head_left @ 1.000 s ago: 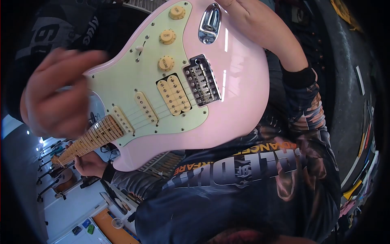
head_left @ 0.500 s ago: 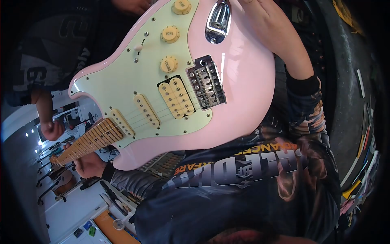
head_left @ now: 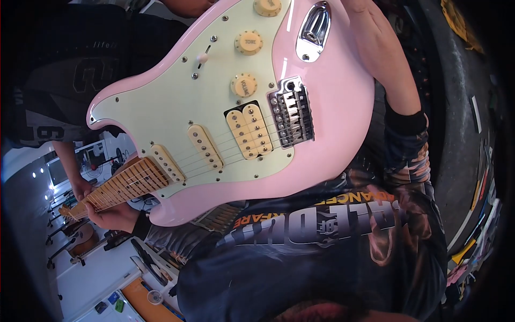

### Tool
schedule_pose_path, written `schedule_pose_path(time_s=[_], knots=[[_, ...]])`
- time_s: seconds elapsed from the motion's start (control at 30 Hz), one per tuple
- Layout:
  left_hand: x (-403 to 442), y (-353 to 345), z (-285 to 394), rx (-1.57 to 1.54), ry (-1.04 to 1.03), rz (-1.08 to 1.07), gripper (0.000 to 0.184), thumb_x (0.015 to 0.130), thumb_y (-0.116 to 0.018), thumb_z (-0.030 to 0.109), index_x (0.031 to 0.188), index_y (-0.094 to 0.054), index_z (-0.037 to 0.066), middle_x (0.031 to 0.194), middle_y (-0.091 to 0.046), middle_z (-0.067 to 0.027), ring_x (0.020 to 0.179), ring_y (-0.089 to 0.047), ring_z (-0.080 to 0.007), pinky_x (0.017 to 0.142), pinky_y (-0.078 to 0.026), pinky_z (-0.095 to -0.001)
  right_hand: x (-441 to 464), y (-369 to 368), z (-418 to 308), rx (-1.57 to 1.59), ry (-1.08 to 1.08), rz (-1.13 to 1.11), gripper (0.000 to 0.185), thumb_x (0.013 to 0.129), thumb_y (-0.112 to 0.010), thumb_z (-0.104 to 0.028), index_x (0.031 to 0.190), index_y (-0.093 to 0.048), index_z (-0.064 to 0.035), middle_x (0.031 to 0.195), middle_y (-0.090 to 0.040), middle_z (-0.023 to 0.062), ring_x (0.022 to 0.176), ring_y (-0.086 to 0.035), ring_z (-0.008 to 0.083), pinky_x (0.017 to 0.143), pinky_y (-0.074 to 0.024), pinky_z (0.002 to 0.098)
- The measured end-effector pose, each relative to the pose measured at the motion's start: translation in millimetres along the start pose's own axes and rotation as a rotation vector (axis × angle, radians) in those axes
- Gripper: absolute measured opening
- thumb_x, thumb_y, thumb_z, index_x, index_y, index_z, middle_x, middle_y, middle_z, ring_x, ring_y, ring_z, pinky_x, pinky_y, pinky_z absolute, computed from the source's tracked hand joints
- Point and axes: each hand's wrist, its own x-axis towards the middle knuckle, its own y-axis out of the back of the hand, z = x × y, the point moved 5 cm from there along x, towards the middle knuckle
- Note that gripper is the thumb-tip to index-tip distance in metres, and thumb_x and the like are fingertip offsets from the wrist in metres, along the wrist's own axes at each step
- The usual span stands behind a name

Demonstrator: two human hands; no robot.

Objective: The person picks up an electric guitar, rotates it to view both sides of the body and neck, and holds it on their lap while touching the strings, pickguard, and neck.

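Observation:
A pink electric guitar (head_left: pixel 327 145) with a pale green pickguard (head_left: pixel 161 96) is held up in front of my body, strings facing me. My left hand (head_left: pixel 115 216) is closed around its maple neck (head_left: pixel 120 185), near the headstock. My right forearm lies across the lower end of the body, and my right hand (head_left: pixel 360 9) reaches past the chrome jack plate (head_left: pixel 313 32); its fingers are cut off at the top edge. Another person's hand (head_left: pixel 81 188) is at the neck close to my left hand. That person's other hand (head_left: pixel 188 5) is by the body's upper edge.
The other person, in a dark printed jersey (head_left: pixel 64 80), stands opposite. An acoustic guitar (head_left: pixel 83 239) and stands are behind at left. A white tabletop (head_left: pixel 94 279) with an orange-brown panel (head_left: pixel 147 300) lies at lower left. Strips and scraps (head_left: pixel 472 247) line the right side.
The guitar has shifted slightly right in view. The other person's hand has moved down from beside the neck to the neck itself. My left hand stays around the neck.

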Motion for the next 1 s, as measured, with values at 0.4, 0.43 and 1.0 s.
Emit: schedule_pose_path(time_s=[0.4, 0.43, 1.0], knots=[[2, 14, 18, -0.111, 0.013, -0.108, 0.059, 0.095, -0.062, 0.02, 0.15, -0.055, 0.001, 0.142, -0.068, -0.0187, 0.138, -0.063, -0.0338, 0.121, -0.048, -0.0596, -2, 2, 8, -0.019, 0.002, 0.0, 0.054, 0.125, -0.037, -0.042, 0.122, -0.066, 0.0038, 0.11, -0.07, 0.0139, 0.105, -0.066, 0.021, 0.098, -0.0514, 0.0336], [0, 12, 19, -0.106, 0.016, -0.108, 0.059, 0.095, -0.062, 0.02, 0.151, -0.055, 0.001, 0.143, -0.068, -0.0188, 0.138, -0.063, -0.0335, 0.121, -0.048, -0.0596, -2, 2, 7, -0.019, -0.002, -0.003, 0.054, 0.125, -0.037, -0.042, 0.122, -0.066, 0.0039, 0.109, -0.069, 0.0138, 0.105, -0.066, 0.0208, 0.098, -0.0514, 0.0336], [-7, -8, 26, -0.241, 0.009, -0.336, 0.083, 0.085, -0.059, 0.011, 0.164, -0.037, -0.003, 0.154, -0.052, -0.0232, 0.149, -0.051, -0.0391, 0.129, -0.038, -0.0597, -5, 14, 16, 0.096, 0.025, 0.044, 0.05, 0.125, -0.038, -0.037, 0.121, -0.066, 0.004, 0.108, -0.069, 0.01, 0.103, -0.064, 0.0169, 0.096, -0.0509, 0.0311]])
